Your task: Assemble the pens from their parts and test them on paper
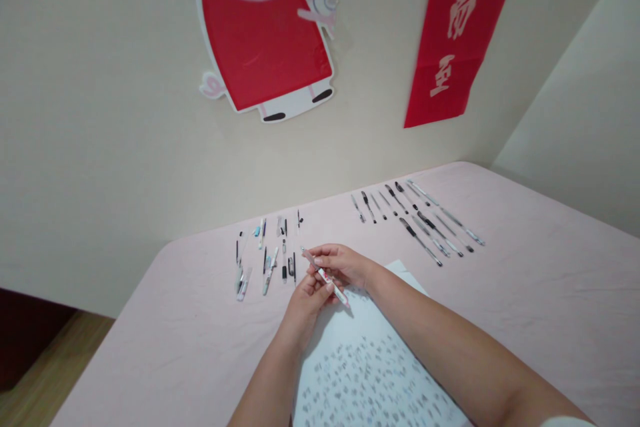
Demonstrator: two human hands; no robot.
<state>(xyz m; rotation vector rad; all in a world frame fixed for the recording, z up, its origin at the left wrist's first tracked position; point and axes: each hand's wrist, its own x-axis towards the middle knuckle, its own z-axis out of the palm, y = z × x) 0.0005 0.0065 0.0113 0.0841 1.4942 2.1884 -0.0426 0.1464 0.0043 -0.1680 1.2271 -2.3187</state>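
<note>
A pen [327, 278] with a white, pink-patterned barrel and a clear pinkish front part is held between both my hands. The fingers of my left hand [313, 297] are closed round its lower, patterned end. Nearer its upper end, my right hand [345, 265] pinches it. Beneath my hands and forearms lies a white sheet of paper [365, 373] covered in small handwritten marks. Just left of my hands are pen parts: a black piece [285, 272], a patterned pen barrel [271, 271] and a dark refill [295, 268].
Several pens [421, 240] lie in two slanting rows at the back right of the pink-covered surface [525, 267]. Loose caps, barrels and refills [243, 283] are grouped at the left. Behind stands a wall [370, 140] with a pig cutout [270, 47] and a red banner [450, 47].
</note>
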